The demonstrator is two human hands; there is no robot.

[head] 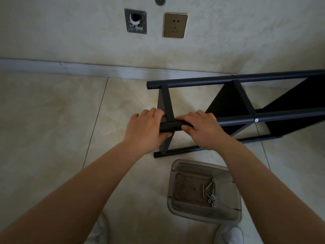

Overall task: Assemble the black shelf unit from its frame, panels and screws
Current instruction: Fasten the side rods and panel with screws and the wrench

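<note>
Standing over the tiled floor (pixel 52 120), we see our white shoes (pixel 230 235) at the bottom edge. Just ahead of them sits a clear plastic tray (pixel 182 206) holding a small heap of silver screws (pixel 210 192) in its right half.

Beyond the tray, the black shelf unit (pixel 246 118) lies on its side on the tiles, its long round tubes running off to the right. One lower tube (pixel 175 153) rests on the floor near the tray. Our left hand (pixel 146 131) grips the end of the raised near tube (pixel 169 126), fingers curled over its top and thumb beneath. Our right hand (pixel 204 129) holds the same tube just to the right, fingers wrapped over it and thumb pressed against its near side. Between the two hands a flat black crossbar (pixel 168 103) runs up to the far tube (pixel 228 80). A black panel (pixel 226 101) stands within the frame further right, and a fitted screw head (pixel 256 120) shows on the near tube.

Behind the unit a grey skirting board (pixel 70 66) meets the pale wall (pixel 246 32), which carries a brass-coloured socket (pixel 175 25) and, left of it, a metal plate with a pipe opening (pixel 135 21).
</note>
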